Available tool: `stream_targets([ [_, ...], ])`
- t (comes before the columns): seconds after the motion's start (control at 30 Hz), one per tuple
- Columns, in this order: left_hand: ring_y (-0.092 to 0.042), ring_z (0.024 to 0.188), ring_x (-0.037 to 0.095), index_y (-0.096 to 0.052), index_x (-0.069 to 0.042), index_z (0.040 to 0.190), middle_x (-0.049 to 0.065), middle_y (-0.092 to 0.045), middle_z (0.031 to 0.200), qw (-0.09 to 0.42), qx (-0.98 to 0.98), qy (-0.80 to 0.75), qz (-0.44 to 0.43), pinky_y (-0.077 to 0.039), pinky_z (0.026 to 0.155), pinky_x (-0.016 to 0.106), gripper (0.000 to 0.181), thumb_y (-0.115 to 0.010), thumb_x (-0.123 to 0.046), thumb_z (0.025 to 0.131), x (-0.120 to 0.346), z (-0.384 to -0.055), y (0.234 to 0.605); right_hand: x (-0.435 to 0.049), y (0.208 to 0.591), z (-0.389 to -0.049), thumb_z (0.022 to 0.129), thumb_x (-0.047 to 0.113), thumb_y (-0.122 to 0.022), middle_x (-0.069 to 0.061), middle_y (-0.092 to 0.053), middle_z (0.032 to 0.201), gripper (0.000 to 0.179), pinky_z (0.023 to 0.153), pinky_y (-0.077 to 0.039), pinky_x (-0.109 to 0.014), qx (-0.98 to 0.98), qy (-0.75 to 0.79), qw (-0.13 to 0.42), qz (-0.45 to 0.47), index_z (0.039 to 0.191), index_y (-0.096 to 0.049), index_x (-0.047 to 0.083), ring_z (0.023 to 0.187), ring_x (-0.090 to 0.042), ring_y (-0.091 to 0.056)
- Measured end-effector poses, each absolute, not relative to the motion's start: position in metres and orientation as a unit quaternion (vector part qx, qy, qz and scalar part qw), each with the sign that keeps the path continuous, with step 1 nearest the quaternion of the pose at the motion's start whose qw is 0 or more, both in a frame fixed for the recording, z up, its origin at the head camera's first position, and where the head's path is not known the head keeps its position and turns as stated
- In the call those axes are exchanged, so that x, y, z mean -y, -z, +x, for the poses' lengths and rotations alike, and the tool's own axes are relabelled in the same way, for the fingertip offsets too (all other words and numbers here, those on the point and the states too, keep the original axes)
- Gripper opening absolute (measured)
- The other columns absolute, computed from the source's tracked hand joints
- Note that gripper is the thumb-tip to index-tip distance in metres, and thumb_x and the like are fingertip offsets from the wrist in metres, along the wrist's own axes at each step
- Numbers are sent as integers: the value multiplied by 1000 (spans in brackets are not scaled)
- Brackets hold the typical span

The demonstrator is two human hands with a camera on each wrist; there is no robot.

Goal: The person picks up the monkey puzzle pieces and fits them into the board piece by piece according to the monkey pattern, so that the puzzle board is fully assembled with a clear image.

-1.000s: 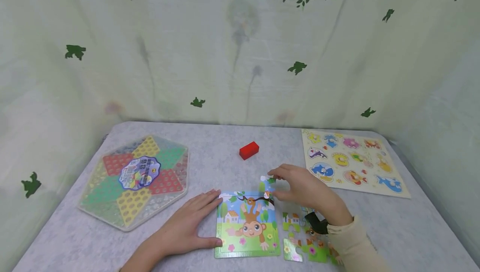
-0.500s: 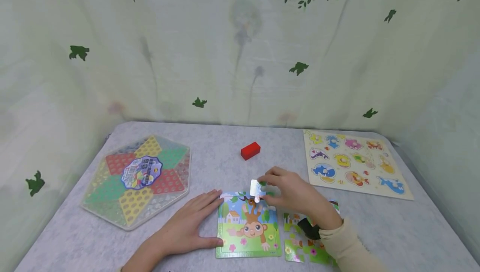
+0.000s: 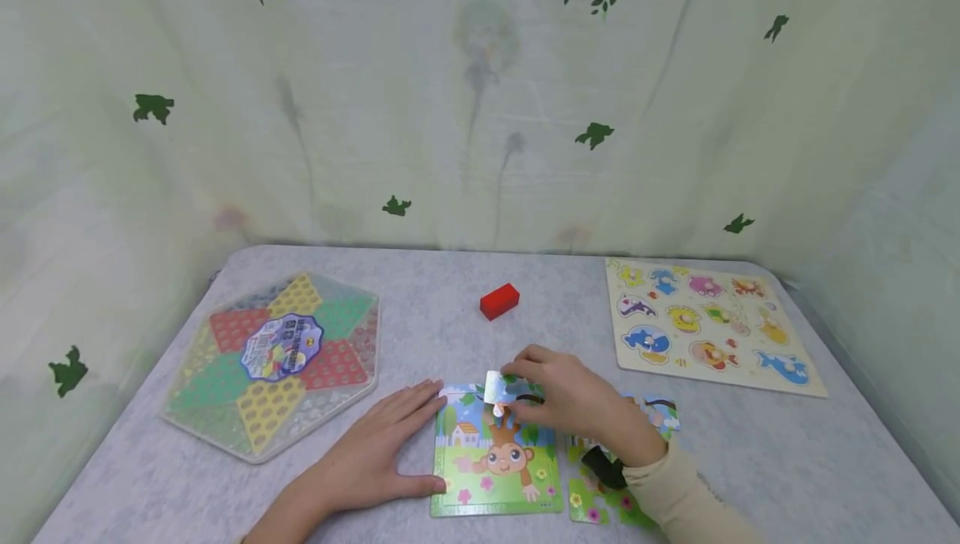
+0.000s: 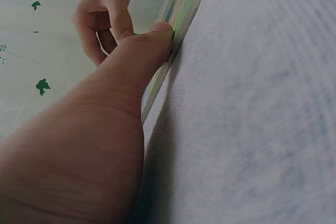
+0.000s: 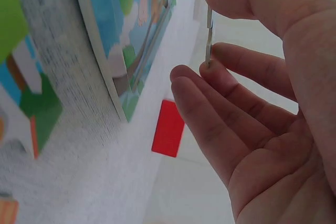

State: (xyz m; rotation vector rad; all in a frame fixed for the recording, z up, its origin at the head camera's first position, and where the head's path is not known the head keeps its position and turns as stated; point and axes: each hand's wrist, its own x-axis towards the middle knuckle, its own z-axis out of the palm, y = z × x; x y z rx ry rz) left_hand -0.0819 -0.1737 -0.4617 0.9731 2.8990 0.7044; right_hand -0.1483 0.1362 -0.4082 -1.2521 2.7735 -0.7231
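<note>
A square puzzle board printed with a monkey hanging from a branch lies on the table in the head view. My left hand rests along its left side, fingers stretched at the upper left corner; the thumb presses on the board's edge. Over the board's top part, my right hand pinches a jigsaw piece between thumb and fingers. In the right wrist view that piece appears edge-on, apart from the board. Several loose jigsaw pieces lie right of the board, partly hidden under the right wrist.
A red block lies behind the board. At the left is a hexagonal Chinese checkers set under a clear cover. A peg puzzle board with animal shapes lies at the back right. A printed curtain surrounds the table.
My right hand has moved left and a little nearer with the jigsaw piece, from the board's upper right corner to over its top middle. The left hand has stayed in place.
</note>
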Motion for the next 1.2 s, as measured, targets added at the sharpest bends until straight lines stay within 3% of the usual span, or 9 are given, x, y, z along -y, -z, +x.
stream_targets([
  [0.4, -33, 154, 24, -45, -16, 157, 0, -34, 168, -5, -921, -228, 315, -34, 122, 52, 96, -64, -76, 85, 175, -83, 463, -121, 413, -143, 90, 19, -76, -1, -66, 106, 29, 69, -52, -12, -880, 234, 22, -414, 118, -74, 10, 79, -6, -65],
  [0.93, -34, 154, 25, -44, -17, 157, -1, -33, 168, 0, -922, -229, 311, -35, 121, 54, 97, -63, -78, 85, 175, -82, 464, -103, 413, -141, 91, 27, -80, 0, -67, 106, 35, 63, -46, -12, -887, 201, 52, -413, 121, -75, 10, 71, 0, -50],
  [1.2, -34, 154, 25, -45, -15, 157, 0, -34, 168, -1, -922, -230, 312, -36, 121, 54, 96, -63, -77, 85, 175, -82, 463, -99, 416, -140, 91, 29, -79, 1, -69, 110, 35, 68, -48, -13, -889, 181, 39, -419, 121, -75, 11, 75, 0, -52],
])
